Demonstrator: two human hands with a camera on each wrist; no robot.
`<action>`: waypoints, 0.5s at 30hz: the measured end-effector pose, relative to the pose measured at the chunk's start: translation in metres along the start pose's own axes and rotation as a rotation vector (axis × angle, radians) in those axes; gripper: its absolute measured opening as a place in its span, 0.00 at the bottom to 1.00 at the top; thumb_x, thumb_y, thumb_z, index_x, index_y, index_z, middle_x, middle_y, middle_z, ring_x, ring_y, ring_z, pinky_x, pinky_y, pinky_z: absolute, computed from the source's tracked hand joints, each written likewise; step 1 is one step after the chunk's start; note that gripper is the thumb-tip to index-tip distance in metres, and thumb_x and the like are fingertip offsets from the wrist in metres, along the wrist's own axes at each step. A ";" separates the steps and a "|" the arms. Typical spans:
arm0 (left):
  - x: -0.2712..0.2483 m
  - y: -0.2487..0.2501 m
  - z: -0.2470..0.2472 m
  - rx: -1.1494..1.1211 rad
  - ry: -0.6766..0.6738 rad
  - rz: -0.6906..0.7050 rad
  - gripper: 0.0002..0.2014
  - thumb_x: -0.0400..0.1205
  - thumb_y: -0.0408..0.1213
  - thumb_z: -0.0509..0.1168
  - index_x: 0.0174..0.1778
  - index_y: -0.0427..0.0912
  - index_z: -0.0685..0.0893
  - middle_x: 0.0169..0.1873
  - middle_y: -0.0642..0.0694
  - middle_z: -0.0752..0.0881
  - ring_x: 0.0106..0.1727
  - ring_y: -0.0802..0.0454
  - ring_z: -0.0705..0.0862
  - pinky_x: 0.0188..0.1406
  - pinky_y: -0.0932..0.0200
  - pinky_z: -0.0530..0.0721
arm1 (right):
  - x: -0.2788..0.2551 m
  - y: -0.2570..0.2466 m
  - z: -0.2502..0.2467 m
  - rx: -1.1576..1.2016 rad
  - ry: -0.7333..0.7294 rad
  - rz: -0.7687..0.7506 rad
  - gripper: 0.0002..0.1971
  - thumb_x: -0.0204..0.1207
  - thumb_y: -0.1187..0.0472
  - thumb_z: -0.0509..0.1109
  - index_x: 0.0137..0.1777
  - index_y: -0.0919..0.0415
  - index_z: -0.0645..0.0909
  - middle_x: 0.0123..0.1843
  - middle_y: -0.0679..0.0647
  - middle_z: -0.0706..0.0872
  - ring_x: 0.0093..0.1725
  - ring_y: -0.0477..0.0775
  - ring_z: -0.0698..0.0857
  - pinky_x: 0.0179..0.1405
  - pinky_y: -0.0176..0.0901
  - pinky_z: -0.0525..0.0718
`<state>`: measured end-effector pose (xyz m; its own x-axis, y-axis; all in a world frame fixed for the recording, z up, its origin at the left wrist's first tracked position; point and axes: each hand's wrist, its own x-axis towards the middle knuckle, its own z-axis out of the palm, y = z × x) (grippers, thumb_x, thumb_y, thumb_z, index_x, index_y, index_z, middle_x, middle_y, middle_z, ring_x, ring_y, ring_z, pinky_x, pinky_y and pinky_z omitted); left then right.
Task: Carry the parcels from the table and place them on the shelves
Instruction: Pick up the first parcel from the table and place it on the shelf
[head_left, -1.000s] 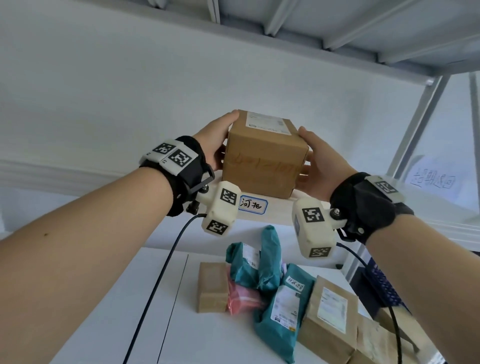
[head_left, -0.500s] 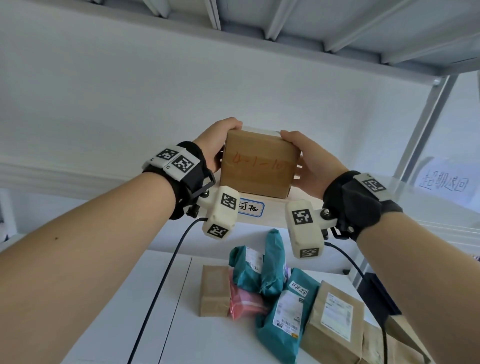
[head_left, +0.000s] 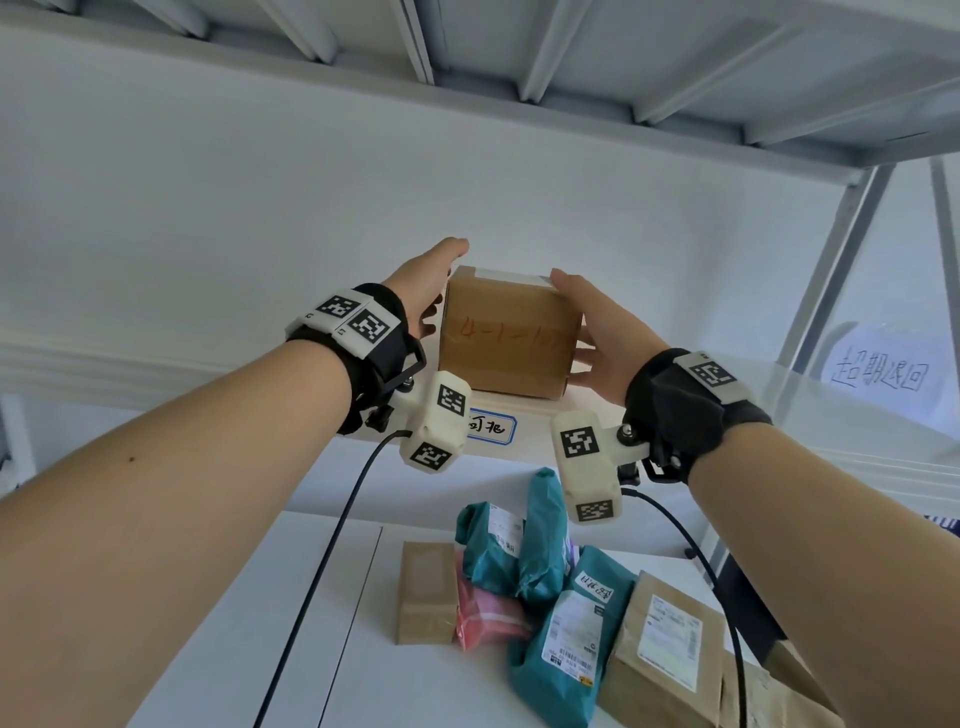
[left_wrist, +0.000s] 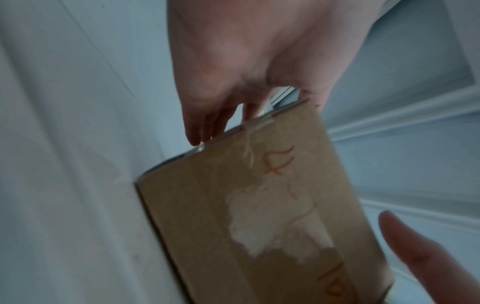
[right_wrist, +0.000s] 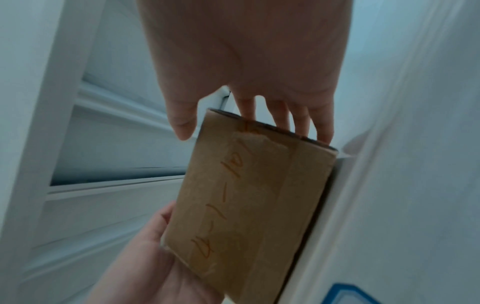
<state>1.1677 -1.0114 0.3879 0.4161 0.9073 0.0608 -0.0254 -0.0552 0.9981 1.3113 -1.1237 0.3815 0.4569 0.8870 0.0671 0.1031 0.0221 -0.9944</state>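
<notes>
A left hand with straight, relaxed fingers rests against the left side of a brown cardboard box. The box sits upright on a white shelf, just above a blue-edged label. A right hand, fingers straight, touches the box's right side. Below, on the white bench, lie more parcels: a small brown box, a pink bag, 3 teal bags and a larger box.

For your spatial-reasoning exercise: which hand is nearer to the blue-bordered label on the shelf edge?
Left. The left hand flanks the cardboard box above the label; the right hand flanks the box's far side.
</notes>
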 end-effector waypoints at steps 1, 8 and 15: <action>-0.004 0.003 -0.001 0.011 0.016 0.011 0.27 0.75 0.60 0.61 0.64 0.46 0.76 0.53 0.44 0.74 0.54 0.46 0.73 0.69 0.51 0.75 | -0.001 -0.001 -0.001 -0.020 0.040 -0.031 0.27 0.71 0.41 0.71 0.68 0.50 0.77 0.70 0.52 0.78 0.70 0.58 0.77 0.72 0.59 0.74; -0.059 0.028 -0.013 0.064 0.116 0.171 0.30 0.82 0.51 0.61 0.80 0.44 0.70 0.73 0.40 0.73 0.80 0.45 0.68 0.71 0.51 0.68 | -0.033 -0.025 0.001 -0.081 0.339 -0.486 0.13 0.71 0.65 0.65 0.47 0.54 0.90 0.47 0.48 0.90 0.53 0.52 0.86 0.63 0.50 0.85; -0.125 0.021 -0.043 0.249 0.260 0.353 0.17 0.82 0.38 0.64 0.68 0.45 0.82 0.56 0.51 0.78 0.59 0.54 0.75 0.58 0.61 0.69 | -0.084 -0.014 0.051 -0.126 0.066 -0.546 0.14 0.67 0.66 0.65 0.31 0.50 0.89 0.39 0.52 0.92 0.48 0.56 0.91 0.58 0.55 0.88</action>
<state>1.0764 -1.1083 0.4017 0.1799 0.8875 0.4243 0.1073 -0.4464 0.8884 1.2263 -1.1752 0.3855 0.3615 0.7316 0.5780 0.4427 0.4109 -0.7970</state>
